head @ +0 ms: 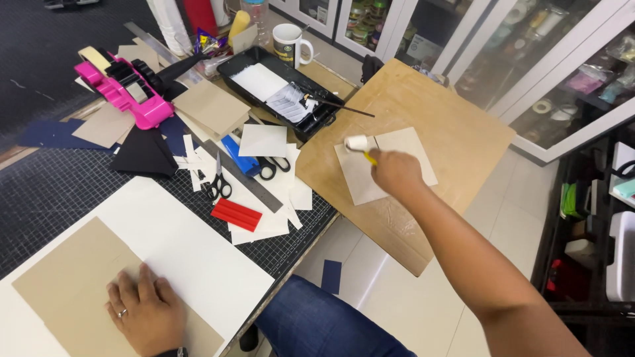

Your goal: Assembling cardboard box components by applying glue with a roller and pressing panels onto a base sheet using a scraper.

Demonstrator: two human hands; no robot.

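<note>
My right hand [397, 173] grips a small paint roller [358, 144] with a yellow handle and white foam head. The roller rests on a pale square card [410, 149] that lies on a wooden board [430, 106]. My left hand [147, 311] lies flat, fingers spread, on a brown cardboard sheet [73, 284] over a large white sheet [178, 231] on the black cutting mat [59, 192]. A ring shows on one finger.
A black glue tray [281, 89] with a brush stands behind the board, next to a mug [289, 43]. Two scissors [218, 185], a metal ruler [241, 177], a red block [236, 214], a pink tape dispenser [126, 89] and paper scraps litter the mat. Glass cabinets [549, 73] stand at right.
</note>
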